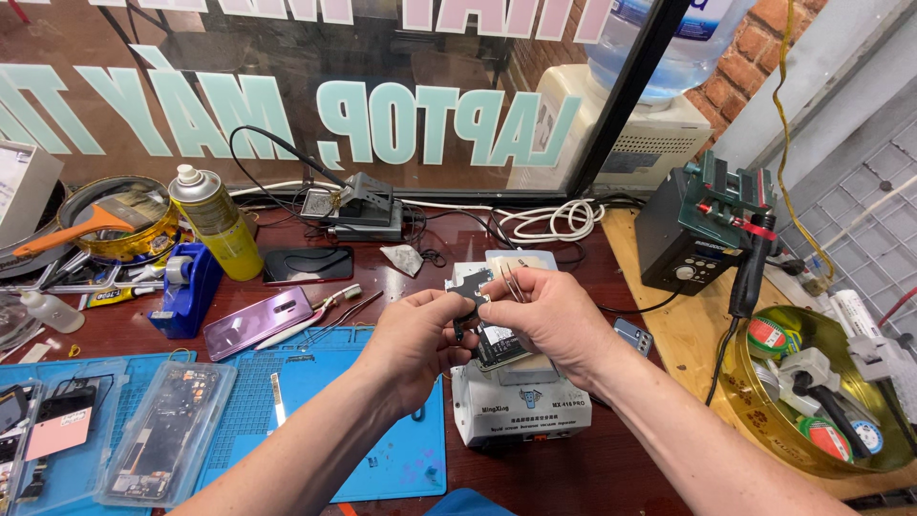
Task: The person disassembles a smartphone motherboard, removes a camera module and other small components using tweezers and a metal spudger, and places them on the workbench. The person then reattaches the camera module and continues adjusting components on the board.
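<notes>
In the head view, both hands meet over the white screen-separator heating machine (521, 406) that stands on the dark red workbench (611, 468), just right of the blue repair mat (315, 382). The left hand (415, 339) is pinched shut on a small black phone part (471, 290), a flat piece with a thin tail hanging down; it is held upright, long axis roughly vertical, between thumb and fingertips. The right hand (549, 315) comes in from the right, closed on fine metal tweezers (516, 283) whose tips lean up and to the left, toward the part. The two hands touch or nearly so, and the part lies just left of the tweezer tips, directly above a phone (501, 346) lying on the machine's plate. A purple phone (260, 321) lies well apart to the left.
</notes>
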